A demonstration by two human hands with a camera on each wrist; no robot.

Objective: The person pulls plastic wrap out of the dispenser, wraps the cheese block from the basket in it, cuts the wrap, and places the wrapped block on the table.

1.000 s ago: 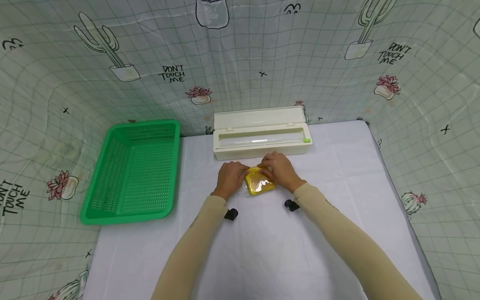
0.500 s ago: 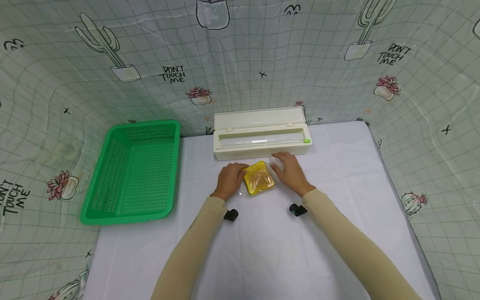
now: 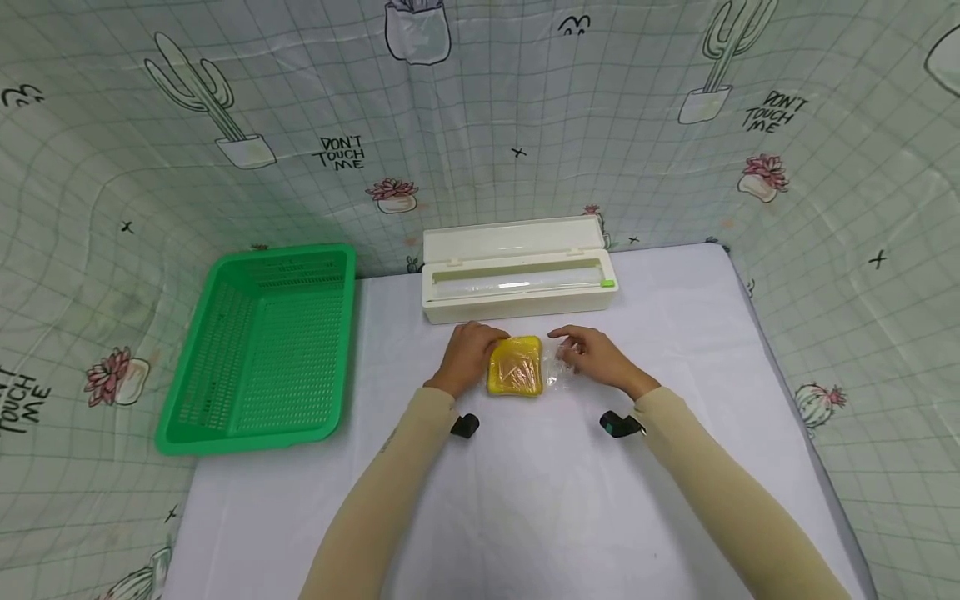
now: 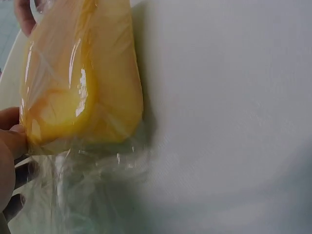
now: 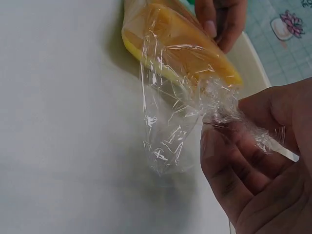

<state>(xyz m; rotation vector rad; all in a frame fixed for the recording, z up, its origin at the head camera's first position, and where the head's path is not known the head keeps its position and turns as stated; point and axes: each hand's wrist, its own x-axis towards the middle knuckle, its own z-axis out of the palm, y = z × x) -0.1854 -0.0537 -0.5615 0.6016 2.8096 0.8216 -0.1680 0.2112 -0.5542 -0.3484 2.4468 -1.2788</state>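
A flat yellow block shaped like a slice of bread, wrapped in clear cling film, lies on the white tabletop between both hands. My left hand grips its far left corner; in the left wrist view the thumb is at its edge, with other fingers showing through the film. To the right of the block, my right hand holds a loose, crumpled end of the cling film between thumb and fingers. More slack film spreads from the block's near end in the left wrist view.
Behind the hands stands a white cling film dispenser, lid raised, with a film roll inside and a green slider at its right end. A green perforated basket is at the left. Patterned cloth hangs behind the table.
My right hand has left the block's far edge and moved right, drawing out a film end. The block has turned to lie straighter. My left hand stays at its left side.
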